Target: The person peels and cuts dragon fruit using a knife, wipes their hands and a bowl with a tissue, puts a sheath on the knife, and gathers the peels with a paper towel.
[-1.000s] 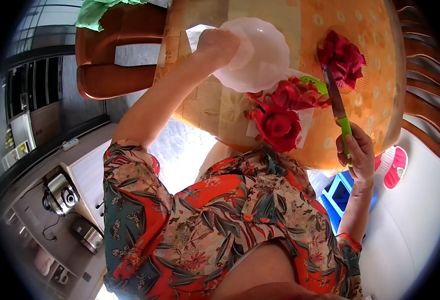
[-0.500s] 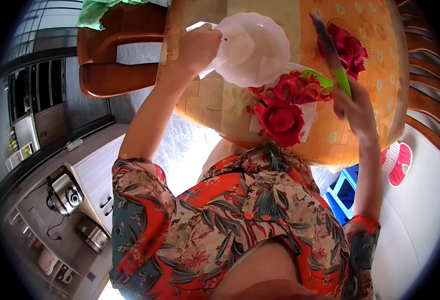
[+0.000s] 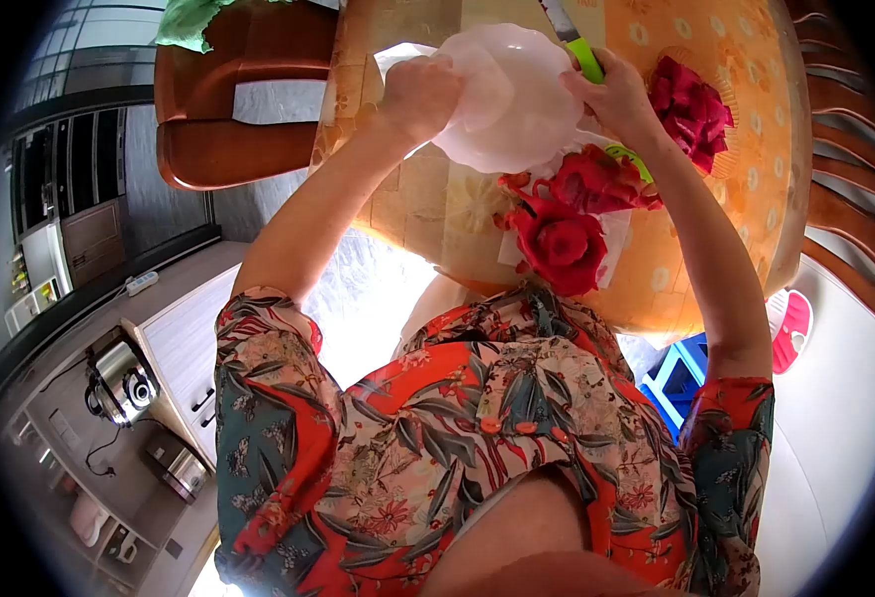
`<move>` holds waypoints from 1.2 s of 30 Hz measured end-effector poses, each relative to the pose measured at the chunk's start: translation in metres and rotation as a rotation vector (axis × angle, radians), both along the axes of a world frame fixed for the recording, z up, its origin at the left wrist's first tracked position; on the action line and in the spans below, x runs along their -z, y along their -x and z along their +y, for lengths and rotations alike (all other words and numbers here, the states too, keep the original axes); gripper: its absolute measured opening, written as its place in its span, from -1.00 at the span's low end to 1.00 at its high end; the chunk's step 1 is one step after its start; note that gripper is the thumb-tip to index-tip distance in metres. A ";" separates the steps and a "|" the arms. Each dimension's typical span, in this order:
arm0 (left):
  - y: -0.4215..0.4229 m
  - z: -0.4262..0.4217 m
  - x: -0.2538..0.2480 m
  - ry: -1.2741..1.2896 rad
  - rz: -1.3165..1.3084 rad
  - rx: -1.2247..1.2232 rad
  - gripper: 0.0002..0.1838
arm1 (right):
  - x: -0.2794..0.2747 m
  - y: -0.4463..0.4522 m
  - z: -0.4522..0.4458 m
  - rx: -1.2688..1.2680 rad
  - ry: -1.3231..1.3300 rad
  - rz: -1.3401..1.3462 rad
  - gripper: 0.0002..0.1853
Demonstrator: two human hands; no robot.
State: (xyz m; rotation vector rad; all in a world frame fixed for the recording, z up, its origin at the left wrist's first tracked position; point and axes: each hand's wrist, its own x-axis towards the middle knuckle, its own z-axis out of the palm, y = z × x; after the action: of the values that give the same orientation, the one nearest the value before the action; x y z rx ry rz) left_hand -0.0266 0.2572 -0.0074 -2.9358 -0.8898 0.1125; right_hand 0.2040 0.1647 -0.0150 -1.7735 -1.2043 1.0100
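A brown chair (image 3: 243, 154) stands at the far left, by the table's edge; next comes the left hand (image 3: 422, 98), its fingers curled in close at the left rim of the white bowl (image 3: 517, 149); I cannot tell how tightly it grips; the bowl sits on the table (image 3: 766, 214), between the two hands; below the bowl, nearer the person's body, lie red curly pieces (image 3: 562, 244); the knife (image 3: 586, 62) is up by the bowl's right side, its blade pointing away from the person; the right hand (image 3: 618, 98) is partly closed around its green handle, with fingertips close to the bowl's right rim; just right of that hand is a red heap (image 3: 691, 114).
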 end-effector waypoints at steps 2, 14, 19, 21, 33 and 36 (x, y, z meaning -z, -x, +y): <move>0.002 0.002 0.008 -0.025 0.006 -0.012 -0.89 | -0.008 0.001 0.003 0.002 0.062 -0.011 -0.76; -0.010 -0.112 -0.050 0.497 -0.407 0.192 -0.89 | -0.006 -0.007 -0.003 0.040 -0.065 0.115 -0.75; -0.014 -0.127 -0.051 0.655 -0.550 0.211 -0.91 | -0.015 -0.008 -0.006 0.041 -0.044 -0.010 -0.77; -0.006 -0.116 -0.051 0.628 -0.592 0.109 -0.89 | -0.014 -0.012 -0.009 0.053 -0.069 -0.021 -0.76; 0.052 -0.020 0.032 0.498 -0.592 -0.546 -0.78 | -0.007 -0.024 -0.011 0.121 -0.056 0.007 -0.71; 0.054 -0.008 0.026 0.550 -0.718 -0.624 -0.80 | -0.002 -0.023 -0.012 0.112 -0.069 -0.125 -0.71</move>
State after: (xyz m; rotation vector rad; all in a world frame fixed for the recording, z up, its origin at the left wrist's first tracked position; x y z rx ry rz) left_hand -0.0804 0.2495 -0.0338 -3.0313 -2.1518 -0.8417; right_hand 0.2266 0.1525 -0.0132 -1.8505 -1.1867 0.7941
